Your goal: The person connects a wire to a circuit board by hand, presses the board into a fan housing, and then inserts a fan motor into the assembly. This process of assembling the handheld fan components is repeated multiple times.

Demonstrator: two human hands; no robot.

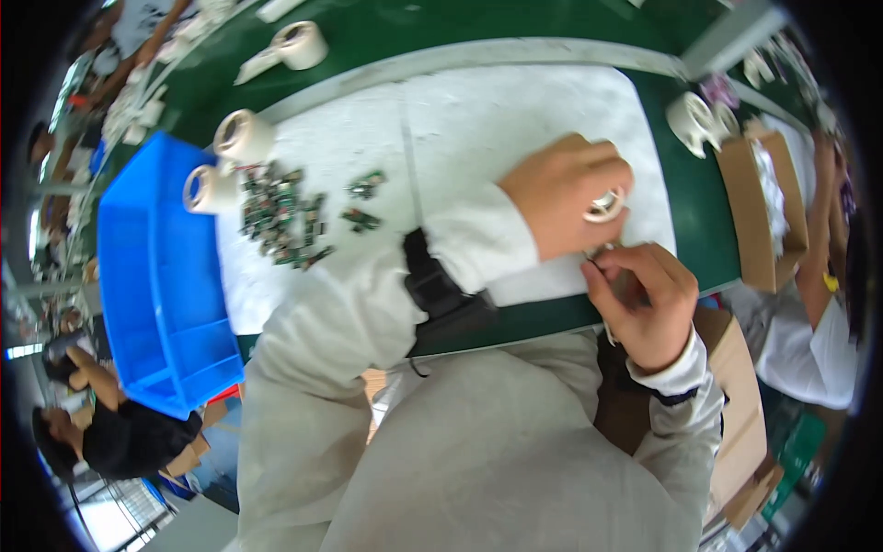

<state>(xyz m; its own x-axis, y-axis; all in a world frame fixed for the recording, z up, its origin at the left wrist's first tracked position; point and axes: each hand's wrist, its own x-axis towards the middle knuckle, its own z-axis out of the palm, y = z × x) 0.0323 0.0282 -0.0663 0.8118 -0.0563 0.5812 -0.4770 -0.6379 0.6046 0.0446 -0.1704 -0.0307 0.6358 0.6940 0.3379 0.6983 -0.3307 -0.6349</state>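
Observation:
My left hand point(572, 198) reaches across the white mat and is closed, its fingers curled round a small white ring-shaped roll point(603, 208) that looks like tape. Just below it, near the mat's right front corner, my right hand point(648, 299) is pinched at thumb and forefinger. Those fingertips almost meet the left ones, and something small and dark sits there, too small to name. A pile of small green circuit boards point(276, 216) lies on the left of the mat. Two little clusters of circuit boards point(365, 184) lie apart from it.
A blue plastic bin point(170, 276) stands at the left edge. White tape rolls point(244, 136) sit behind the pile, another tape roll point(299, 46) beyond the rail. At right are more tape rolls point(692, 124) and a cardboard box point(762, 212). Other people work on both sides.

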